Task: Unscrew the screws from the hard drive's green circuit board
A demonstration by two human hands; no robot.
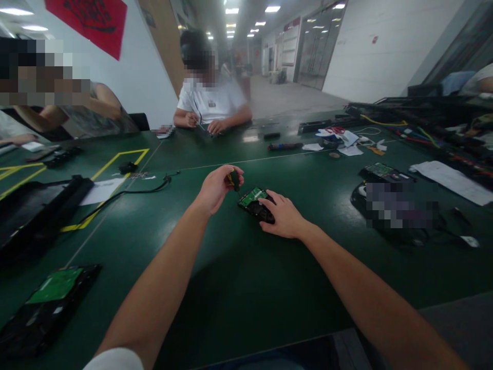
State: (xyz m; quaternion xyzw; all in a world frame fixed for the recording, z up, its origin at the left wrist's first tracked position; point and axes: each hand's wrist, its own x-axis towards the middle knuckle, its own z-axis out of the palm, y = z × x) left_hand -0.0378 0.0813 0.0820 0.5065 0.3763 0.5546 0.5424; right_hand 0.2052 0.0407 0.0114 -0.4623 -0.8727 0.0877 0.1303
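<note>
A hard drive (253,200) with a green circuit board facing up lies on the green table (239,288) in front of me. My left hand (219,187) is closed around a small screwdriver (234,180) with a black and yellow handle, its tip pointing down at the drive's near-left edge. My right hand (283,216) rests on the drive's right side, fingers curled over it and holding it down.
Another hard drive (50,303) lies at the near left. A black case (34,210), a cable (131,191) and paper sit to the left. More drives and parts (385,173) lie to the right. A person (210,97) works across the table; another sits at the far left.
</note>
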